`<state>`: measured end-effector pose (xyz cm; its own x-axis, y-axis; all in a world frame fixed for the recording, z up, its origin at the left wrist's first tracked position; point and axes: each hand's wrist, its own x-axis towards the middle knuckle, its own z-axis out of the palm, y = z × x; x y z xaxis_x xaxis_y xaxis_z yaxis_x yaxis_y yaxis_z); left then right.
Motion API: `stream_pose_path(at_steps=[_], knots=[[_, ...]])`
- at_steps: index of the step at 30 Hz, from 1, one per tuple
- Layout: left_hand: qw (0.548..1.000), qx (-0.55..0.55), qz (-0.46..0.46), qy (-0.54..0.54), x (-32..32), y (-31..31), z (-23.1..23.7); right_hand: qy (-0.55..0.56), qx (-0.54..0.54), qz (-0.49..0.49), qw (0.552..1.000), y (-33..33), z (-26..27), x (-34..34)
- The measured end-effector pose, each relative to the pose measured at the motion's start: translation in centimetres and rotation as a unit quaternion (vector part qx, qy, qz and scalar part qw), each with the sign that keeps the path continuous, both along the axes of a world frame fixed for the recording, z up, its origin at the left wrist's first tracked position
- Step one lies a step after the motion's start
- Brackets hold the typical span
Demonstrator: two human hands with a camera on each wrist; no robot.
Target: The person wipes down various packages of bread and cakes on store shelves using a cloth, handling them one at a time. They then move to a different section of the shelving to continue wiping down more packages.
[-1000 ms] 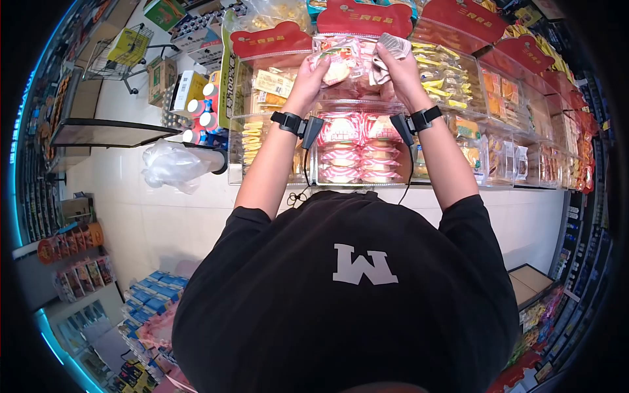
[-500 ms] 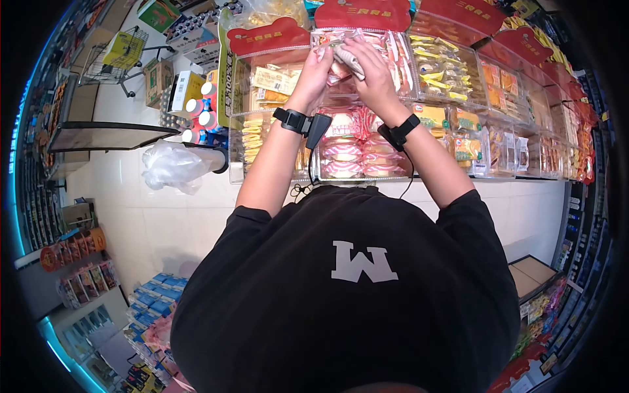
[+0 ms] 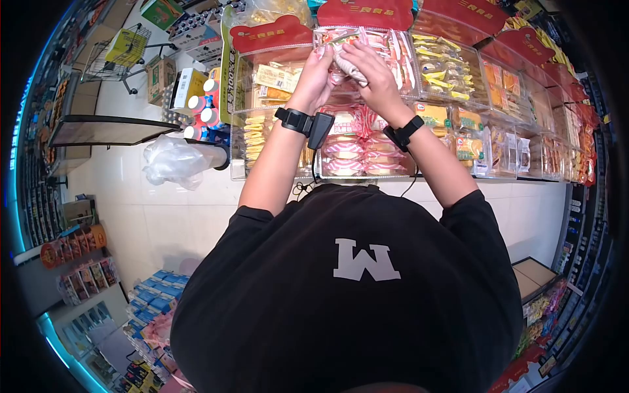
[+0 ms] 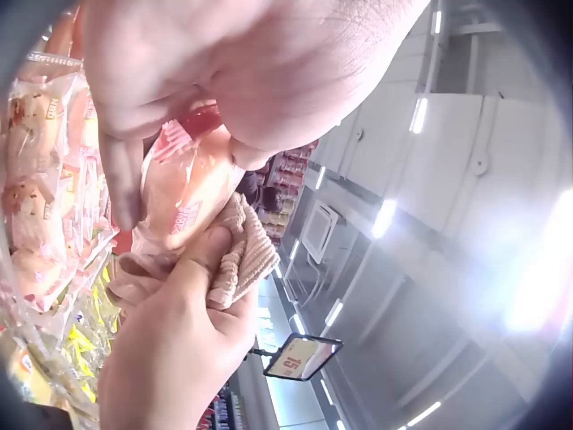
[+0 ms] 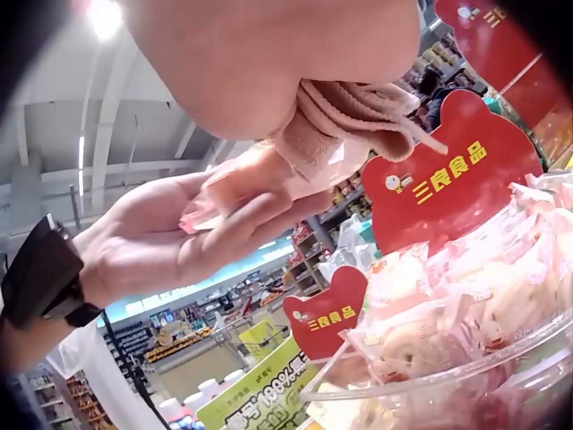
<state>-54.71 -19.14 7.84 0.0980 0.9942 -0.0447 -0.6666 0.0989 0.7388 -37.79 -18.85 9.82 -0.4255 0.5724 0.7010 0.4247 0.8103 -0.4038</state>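
In the head view both hands meet over the upper middle bin of the display. My left hand (image 3: 314, 85) holds a wrapped bread roll (image 4: 190, 193) in clear plastic with pink-red print. Its fingers lie along the underside of the roll in the right wrist view. My right hand (image 3: 379, 82) grips a folded, ribbed, pale cloth (image 4: 240, 255), thumb on top, and holds it against the wrapper. The cloth's loose folds (image 5: 345, 121) stick out beyond the right hand in the right wrist view.
Clear bins of pink-wrapped snacks (image 3: 347, 147) lie below the hands, with yellow-wrapped snacks (image 3: 445, 65) to the right. Red signboards (image 3: 363, 14) stand behind the bins. On the left are a plastic bag (image 3: 177, 160), bottles (image 3: 209, 114) and a shopping cart (image 3: 121, 52).
My right hand has moved left with the cloth, from apart to against the wrapped roll in my left hand. Over the last half second the hands have shifted only slightly.
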Motion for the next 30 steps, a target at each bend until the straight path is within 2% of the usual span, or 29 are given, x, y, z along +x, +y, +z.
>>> stream_pose_path(at_steps=[1,2,4,7,8,9,11,12,15,16,17,19,20,21,22,23,24,25,27,28,29,30], knots=[[1.000,0.000,-0.001,0.000,0.0,-0.2,0.0,-0.010,-0.006,0.042,0.999,-0.4,-0.1,0.2],[1.000,0.007,-0.001,0.012,0.1,-0.3,0.0,-0.010,-0.004,0.040,0.999,-0.2,-0.6,0.5],[1.000,0.017,0.002,0.023,0.3,-0.2,0.2,0.063,-0.077,-0.076,0.992,0.5,-1.1,0.8],[0.997,0.029,-0.020,-0.070,0.7,-0.1,-0.5,0.044,-0.027,-0.051,0.997,-0.3,-0.6,0.4],[0.999,0.018,0.000,-0.046,0.6,0.1,-0.7,0.000,-0.018,0.034,0.999,-0.8,-0.3,0.5],[0.999,0.018,-0.003,-0.045,0.7,0.1,-0.4,0.002,-0.018,0.030,0.999,-0.5,-0.4,0.7],[0.998,0.037,-0.007,0.049,0.9,0.0,0.2,0.010,0.000,-0.023,1.000,0.8,-0.7,1.4],[0.997,0.033,0.002,0.076,1.3,0.0,0.2,0.046,-0.034,-0.076,0.996,1.5,-0.3,1.4],[0.991,0.046,-0.043,0.122,1.4,0.1,-1.2,0.040,-0.006,-0.020,0.999,1.5,0.9,1.1],[0.990,0.047,-0.044,0.124,1.3,0.1,-1.4,-0.003,0.013,0.033,0.999,0.8,1.8,1.0],[0.986,0.051,-0.029,0.157,1.1,0.1,-1.7,-0.002,0.013,0.031,0.999,1.4,1.2,1.1],[0.973,0.060,0.000,0.221,1.1,-0.2,-1.5,0.066,-0.062,-0.043,0.995,3.1,0.0,1.7],[0.981,0.038,0.015,0.190,1.5,-0.6,-1.3,0.055,-0.111,-0.125,0.984,3.4,0.2,2.4],[0.981,0.039,0.016,0.190,1.9,-0.9,-1.0,0.055,-0.111,-0.125,0.984,3.6,-0.1,2.6],[0.992,0.061,0.036,0.104,2.2,-1.0,-0.6,0.196,-0.210,-0.100,0.953,4.0,-0.8,2.5],[0.995,0.081,0.055,0.016,2.2,-1.0,-0.3,0.331,-0.304,-0.072,0.891,4.3,-1.6,2.3],[0.995,0.093,0.042,0.016,2.1,-0.8,-0.3,0.406,-0.391,0.026,0.826,3.7,-1.3,1.7],[0.995,0.093,0.042,0.016,2.2,-0.4,-0.7,0.406,-0.391,0.026,0.826,3.3,-1.0,1.4],[0.985,0.102,0.104,0.097,2.9,0.1,-1.4,0.516,-0.560,0.132,0.634,2.1,-0.1,0.7],[0.988,0.076,0.092,0.102,3.0,-0.1,-1.4,0.498,-0.547,0.152,0.655,3.3,-1.2,0.6],[0.987,0.078,0.090,0.104,3.2,-0.1,-1.5,0.500,-0.545,0.152,0.656,3.7,-1.3,0.4],[0.984,0.085,0.092,0.129,3.6,-0.1,-1.1,0.490,-0.507,0.148,0.694,3.9,-1.0,-0.1]])
